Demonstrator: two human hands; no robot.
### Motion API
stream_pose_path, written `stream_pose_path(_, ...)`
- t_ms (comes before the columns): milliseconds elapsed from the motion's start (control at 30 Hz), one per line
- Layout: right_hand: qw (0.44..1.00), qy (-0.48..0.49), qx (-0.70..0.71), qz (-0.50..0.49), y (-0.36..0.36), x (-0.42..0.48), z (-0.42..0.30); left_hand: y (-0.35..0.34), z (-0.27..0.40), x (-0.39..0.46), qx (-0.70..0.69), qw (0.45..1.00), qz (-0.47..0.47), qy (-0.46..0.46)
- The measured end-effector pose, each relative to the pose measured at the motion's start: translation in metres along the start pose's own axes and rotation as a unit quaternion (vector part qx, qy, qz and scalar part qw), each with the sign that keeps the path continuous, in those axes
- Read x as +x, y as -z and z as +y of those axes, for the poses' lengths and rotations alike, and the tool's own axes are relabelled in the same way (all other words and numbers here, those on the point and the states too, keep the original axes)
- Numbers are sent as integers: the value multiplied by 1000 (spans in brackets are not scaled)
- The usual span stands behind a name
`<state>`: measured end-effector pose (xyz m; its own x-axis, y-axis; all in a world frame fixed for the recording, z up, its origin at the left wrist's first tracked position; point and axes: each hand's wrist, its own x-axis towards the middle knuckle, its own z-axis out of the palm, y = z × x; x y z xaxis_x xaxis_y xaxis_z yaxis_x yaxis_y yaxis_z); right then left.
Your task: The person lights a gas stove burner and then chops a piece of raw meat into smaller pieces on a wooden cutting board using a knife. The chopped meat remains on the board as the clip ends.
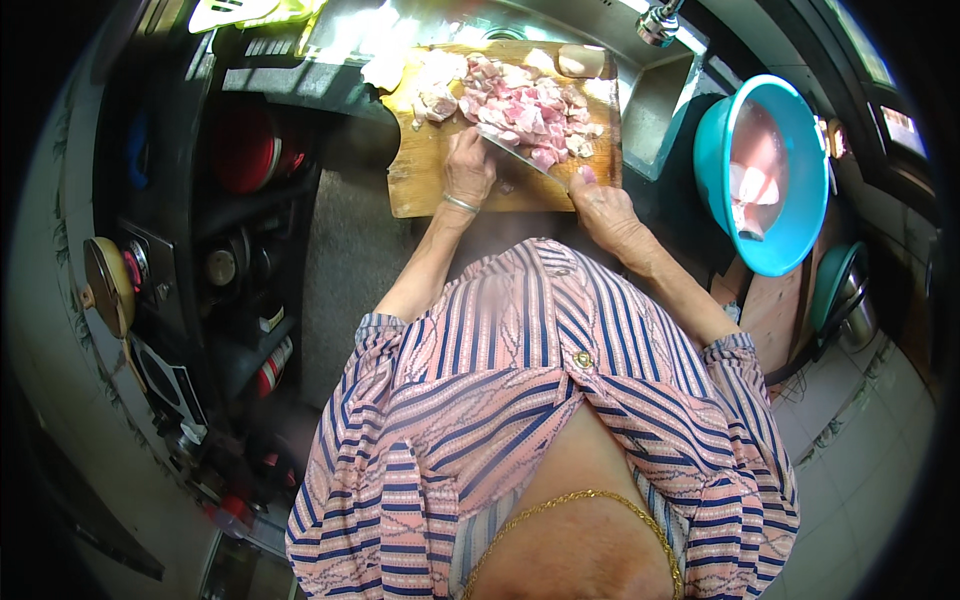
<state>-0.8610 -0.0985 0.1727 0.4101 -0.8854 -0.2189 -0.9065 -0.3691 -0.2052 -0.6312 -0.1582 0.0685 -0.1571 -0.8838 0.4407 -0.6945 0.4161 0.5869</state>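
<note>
A wooden cutting board (420, 172) bears a heap of sliced raw pale-pink meat (529, 109), with a paler clump of meat (433, 103) at its left. My right hand (607, 210) grips the handle end of a kitchen knife (523, 156) near the board's front right. The blade points up and left along the heap's near edge. My left hand (469, 166) is at the blade's far end, fingers bent down near the meat; whether it pinches a piece is hidden. A pale block (581, 61) lies at the board's back right corner.
Behind the board is a stainless steel sink (660, 112) with a faucet (658, 26) above it. A turquoise plastic basin (817, 187) with pale pieces inside stands at the right. Yellow-green plastic items (255, 11) lie at the back left. Dark shelves (255, 202) with pots flank the left.
</note>
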Motion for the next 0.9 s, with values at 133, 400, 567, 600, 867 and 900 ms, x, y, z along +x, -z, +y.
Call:
stream_pose_path(133,999,30,-10,36,-5,6,3,-5,0,3,-1,1000,16,7)
stream_pose_path(400,997,60,36,31,-40,86,-13,-11,11,-9,28,999,-29,17)
stream_pose_path(567,992,119,12,30,-21,86,2,-10,-8,-6,103,992,-27,68)
stream_pose_path(600,993,118,0,23,-21,78,18,-10,-7,-3,94,992,-25,81)
stream_pose_path(867,998,33,-31,-39,10,19,39,17,7,3,68,994,-30,80)
stream_pose_path(900,999,17,-20,-36,11,18,34,18,4,2,48,998,-14,36)
